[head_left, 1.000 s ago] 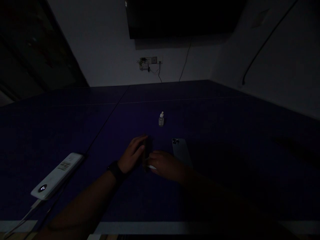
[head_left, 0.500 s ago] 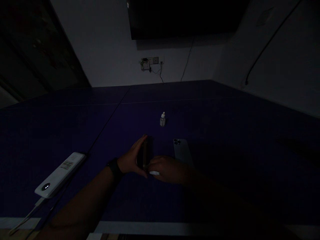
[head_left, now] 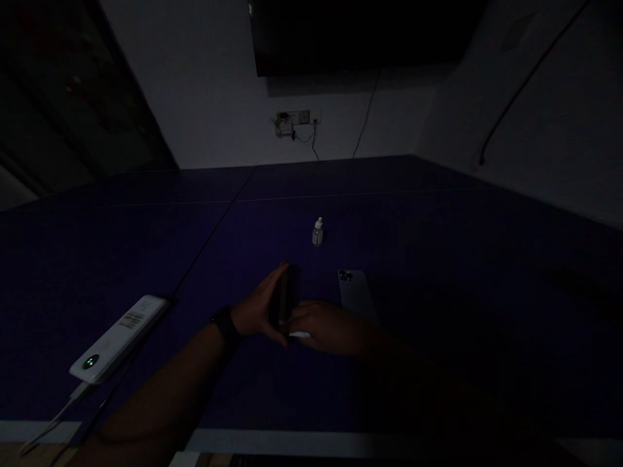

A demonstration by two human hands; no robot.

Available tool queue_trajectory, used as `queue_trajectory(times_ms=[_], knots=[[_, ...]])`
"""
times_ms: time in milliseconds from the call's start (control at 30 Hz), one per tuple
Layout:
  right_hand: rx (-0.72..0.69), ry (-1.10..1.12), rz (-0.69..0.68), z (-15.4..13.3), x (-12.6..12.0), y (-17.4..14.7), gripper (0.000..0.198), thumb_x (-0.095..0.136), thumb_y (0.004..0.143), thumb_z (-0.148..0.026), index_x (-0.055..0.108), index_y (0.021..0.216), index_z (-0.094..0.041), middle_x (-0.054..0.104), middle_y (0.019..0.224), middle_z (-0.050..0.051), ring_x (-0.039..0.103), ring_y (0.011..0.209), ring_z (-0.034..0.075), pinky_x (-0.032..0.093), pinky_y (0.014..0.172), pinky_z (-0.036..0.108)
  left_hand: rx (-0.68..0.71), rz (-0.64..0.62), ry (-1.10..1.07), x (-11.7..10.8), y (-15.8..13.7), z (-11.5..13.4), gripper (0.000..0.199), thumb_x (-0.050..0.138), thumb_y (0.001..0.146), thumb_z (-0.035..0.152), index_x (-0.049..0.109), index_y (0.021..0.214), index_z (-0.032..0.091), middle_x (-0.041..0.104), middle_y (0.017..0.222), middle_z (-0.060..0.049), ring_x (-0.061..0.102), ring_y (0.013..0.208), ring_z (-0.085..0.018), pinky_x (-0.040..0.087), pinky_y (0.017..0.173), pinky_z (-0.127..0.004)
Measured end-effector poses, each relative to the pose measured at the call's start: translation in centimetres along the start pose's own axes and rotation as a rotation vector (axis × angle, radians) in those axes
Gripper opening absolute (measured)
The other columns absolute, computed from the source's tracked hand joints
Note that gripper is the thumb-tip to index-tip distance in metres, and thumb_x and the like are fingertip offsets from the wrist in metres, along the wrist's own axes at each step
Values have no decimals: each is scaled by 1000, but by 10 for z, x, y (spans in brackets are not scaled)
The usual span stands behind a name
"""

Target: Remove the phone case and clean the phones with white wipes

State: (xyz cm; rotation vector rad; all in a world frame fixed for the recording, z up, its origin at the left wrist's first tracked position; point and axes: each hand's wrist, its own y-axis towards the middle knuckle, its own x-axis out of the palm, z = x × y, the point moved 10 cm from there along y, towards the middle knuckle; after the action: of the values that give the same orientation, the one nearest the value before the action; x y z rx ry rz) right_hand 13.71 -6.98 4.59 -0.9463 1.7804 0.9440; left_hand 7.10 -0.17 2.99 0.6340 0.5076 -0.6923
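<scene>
My left hand point(head_left: 259, 310), with a dark watch band on its wrist, grips a dark slab-shaped object point(head_left: 284, 301) between thumb and fingers. The slab is about the size of a phone, and a lighter brownish strip runs along it; the dim light hides its kind. My right hand point(head_left: 324, 326) is closed at the slab's near end, pinching a small white piece point(head_left: 299, 335) that looks like a wipe or cloth. Beside the right hand a light phone point(head_left: 356, 292) lies back up, its lower part behind the wrist. Beyond both hands a small dropper bottle point(head_left: 317, 235) stands upright.
A white power bank point(head_left: 119, 337) with a lit round display and a plugged-in cable point(head_left: 61, 410) lies left on the dark blue table point(head_left: 160, 253). A wall socket group point(head_left: 296, 120) and a dark screen point(head_left: 360, 39) are at the back.
My right hand has shifted very slightly at the slab's near end, and less of the white piece shows. My left hand keeps its grip; the view has moved a little.
</scene>
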Motion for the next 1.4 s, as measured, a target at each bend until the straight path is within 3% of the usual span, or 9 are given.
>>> queue_trajectory(times_ms=[200, 400, 633, 833, 1167, 1400], knots=[[219, -131, 39, 22, -7, 4, 19, 62, 90, -10, 73, 103, -17, 74, 102, 8, 66, 95, 20, 49, 88, 35, 12, -6, 14, 1, 0, -3, 155, 94, 41, 62, 4, 160, 23, 10, 166, -22, 16, 150, -47, 13, 122, -61], [13, -3, -28, 2, 1, 4, 20, 63, 89, -8, 73, 104, -18, 75, 106, 5, 65, 100, 19, 48, 93, 32, -6, -15, 22, 2, -1, -7, 156, 92, 41, 67, 1, 160, 23, 10, 166, -21, 16, 150, -46, 13, 122, -61], [249, -104, 72, 30, -8, 4, 18, 62, 89, -9, 73, 101, -16, 74, 101, 9, 66, 92, 21, 49, 87, 34, -22, -23, 3, 3, -1, -8, 156, 92, 41, 67, 0, 160, 24, 10, 166, -20, 16, 150, -46, 13, 123, -61], [63, 0, -9, 10, 0, 6, 19, 64, 87, -7, 73, 102, -16, 75, 106, 8, 65, 102, 21, 47, 93, 33, -10, -15, 9, 2, -1, -6, 155, 91, 42, 67, 2, 160, 24, 10, 166, -21, 15, 151, -45, 14, 123, -60], [341, -116, 128, 59, -12, 5, 20, 58, 93, -10, 72, 106, -16, 72, 107, 10, 63, 98, 22, 46, 91, 36, -6, -22, 1, 4, 0, -6, 153, 91, 43, 67, 3, 160, 23, 11, 166, -21, 16, 151, -45, 13, 123, -60], [198, -143, 21, 38, -3, 9, 15, 61, 91, -11, 72, 100, -16, 72, 99, 7, 64, 93, 20, 47, 86, 31, -1, -25, 11, 3, 0, -6, 154, 92, 43, 67, 2, 160, 25, 10, 166, -20, 17, 150, -46, 15, 122, -61]])
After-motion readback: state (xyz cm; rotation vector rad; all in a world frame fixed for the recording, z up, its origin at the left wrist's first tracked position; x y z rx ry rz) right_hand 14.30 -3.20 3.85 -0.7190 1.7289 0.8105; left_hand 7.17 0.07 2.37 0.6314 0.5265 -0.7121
